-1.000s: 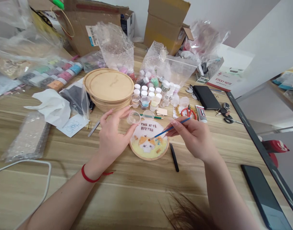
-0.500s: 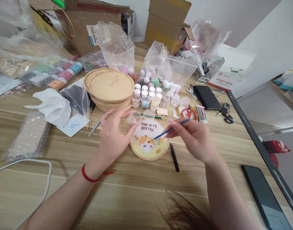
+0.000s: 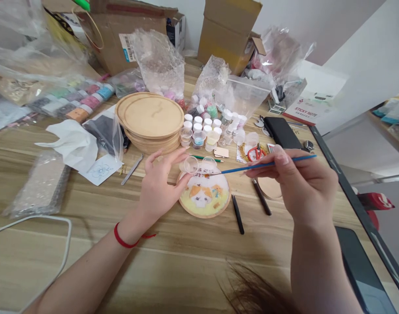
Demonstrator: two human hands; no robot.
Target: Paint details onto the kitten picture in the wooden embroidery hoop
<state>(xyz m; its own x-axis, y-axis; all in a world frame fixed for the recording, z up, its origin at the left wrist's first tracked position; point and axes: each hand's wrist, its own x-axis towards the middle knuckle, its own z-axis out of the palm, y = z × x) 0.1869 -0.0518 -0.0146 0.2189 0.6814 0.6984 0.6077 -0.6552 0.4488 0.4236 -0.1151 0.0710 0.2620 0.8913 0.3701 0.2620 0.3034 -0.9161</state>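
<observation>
My left hand (image 3: 160, 185) has a small clear plastic cup (image 3: 191, 165) between its thumb and fingers, above the far left edge of a round wooden-rimmed plaque (image 3: 204, 213). The plaque shows an orange and white kitten on yellow, with dark lettering at its top. My right hand (image 3: 297, 185) grips a thin blue paintbrush (image 3: 261, 165) held nearly level. The brush tip lies over the lettering, just right of the cup; contact cannot be made out. A second clear cup (image 3: 209, 162) is behind the plaque. Black tweezers (image 3: 238, 214) lie right of it.
Stacked round wooden boards (image 3: 150, 115) and white-capped jars (image 3: 202, 124) stand behind my hands. A dark-handled tool (image 3: 261, 196) and a wooden disc (image 3: 269, 187) lie under my right hand. A metal strip (image 3: 132, 169) lies left; a phone (image 3: 366, 270) lies at the right.
My right hand has moved right and nearer, and the brush tip has shifted from the kitten up to the lettering beside the cup. My left hand with the cup has moved slightly right.
</observation>
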